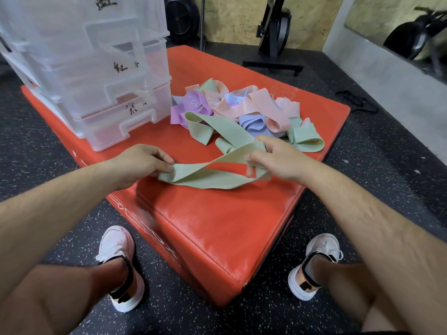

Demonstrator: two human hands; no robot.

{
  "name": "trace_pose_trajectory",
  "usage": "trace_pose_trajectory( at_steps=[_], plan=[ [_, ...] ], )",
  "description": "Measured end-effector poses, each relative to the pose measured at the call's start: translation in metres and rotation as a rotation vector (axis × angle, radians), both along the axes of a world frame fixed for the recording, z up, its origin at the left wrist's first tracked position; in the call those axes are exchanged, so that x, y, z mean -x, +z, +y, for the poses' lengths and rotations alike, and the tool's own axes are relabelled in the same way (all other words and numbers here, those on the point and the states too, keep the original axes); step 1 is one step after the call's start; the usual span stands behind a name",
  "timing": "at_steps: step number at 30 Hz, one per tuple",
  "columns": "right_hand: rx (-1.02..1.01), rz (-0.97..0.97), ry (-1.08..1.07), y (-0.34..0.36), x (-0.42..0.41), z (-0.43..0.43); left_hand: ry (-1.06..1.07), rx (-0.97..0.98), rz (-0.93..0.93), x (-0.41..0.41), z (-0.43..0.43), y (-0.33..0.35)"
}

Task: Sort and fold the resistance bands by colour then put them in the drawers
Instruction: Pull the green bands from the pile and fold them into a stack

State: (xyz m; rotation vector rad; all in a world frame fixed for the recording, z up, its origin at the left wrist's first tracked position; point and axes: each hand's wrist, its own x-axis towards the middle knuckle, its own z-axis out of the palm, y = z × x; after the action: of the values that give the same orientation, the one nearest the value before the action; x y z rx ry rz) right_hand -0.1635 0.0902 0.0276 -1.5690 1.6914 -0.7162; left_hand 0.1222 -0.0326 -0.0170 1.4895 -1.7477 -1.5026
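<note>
A pale green resistance band [208, 181] is stretched between both hands just above the red padded box [212, 228]. My left hand [142, 163] pinches its left end. My right hand [275, 160] grips its right end, fingers curled through the loop. Behind them lies a tangled pile of bands [244, 112] in pink, purple, blue and green. A clear plastic drawer unit [101, 76] with handwritten labels stands at the box's back left; its drawers look closed.
The box sits on black speckled rubber floor [377, 170]. My two feet in white shoes flank its near corner. Black exercise equipment [275, 32] stands at the back, and a grey concrete ledge [396, 76] runs along the right.
</note>
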Motion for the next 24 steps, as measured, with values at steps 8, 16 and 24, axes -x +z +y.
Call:
trace_pose_trajectory(
  at_steps=[8,16,24],
  plan=[
    [-0.105,-0.073,-0.049,-0.007,0.037,0.012,0.000,0.006,-0.015,-0.003,-0.001,-0.003],
    [0.224,0.394,-0.261,-0.027,0.043,0.032,0.010,0.029,-0.024,-0.001,0.000,-0.003],
    [-0.056,-0.046,-0.316,-0.049,0.046,0.039,0.029,0.114,-0.086,-0.005,0.000,-0.004]
  ],
)
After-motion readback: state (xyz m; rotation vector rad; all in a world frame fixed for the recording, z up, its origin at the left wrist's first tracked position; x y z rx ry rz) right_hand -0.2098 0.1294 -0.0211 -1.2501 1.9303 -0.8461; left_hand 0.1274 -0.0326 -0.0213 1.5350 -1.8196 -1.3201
